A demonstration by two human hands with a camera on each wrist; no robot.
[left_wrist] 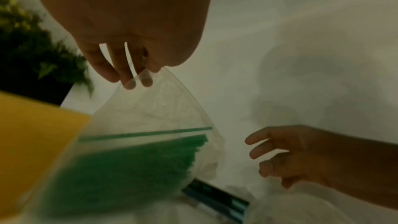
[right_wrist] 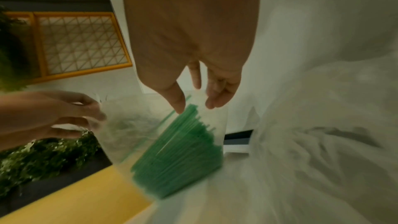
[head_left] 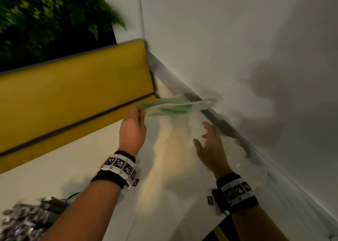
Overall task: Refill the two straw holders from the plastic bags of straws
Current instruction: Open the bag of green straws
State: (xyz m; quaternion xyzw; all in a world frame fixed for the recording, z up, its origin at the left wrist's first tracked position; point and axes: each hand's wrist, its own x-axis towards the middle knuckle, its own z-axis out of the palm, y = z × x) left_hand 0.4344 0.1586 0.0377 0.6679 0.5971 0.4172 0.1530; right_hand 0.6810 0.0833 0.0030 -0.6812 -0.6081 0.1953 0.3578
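A clear plastic bag (head_left: 173, 107) of green straws (left_wrist: 129, 168) hangs tilted above the white table (head_left: 87, 167). My left hand (head_left: 140, 112) pinches the bag's top edge between thumb and fingers (left_wrist: 129, 81). In the right wrist view the same bag (right_wrist: 178, 151) sits just beyond my right hand (right_wrist: 193, 106), whose fingers are spread and hold nothing. That right hand (head_left: 203, 132) hovers to the right of the bag, over a second crumpled clear bag (head_left: 236, 156) lying by the wall. No straw holder shows in any view.
A yellow padded bench back (head_left: 73, 87) runs along the table's far left side, with a green plant wall (head_left: 45, 17) above it. A white wall (head_left: 237, 39) with a grey rail (head_left: 215, 118) bounds the right. A sequinned item (head_left: 27, 220) lies at the near left.
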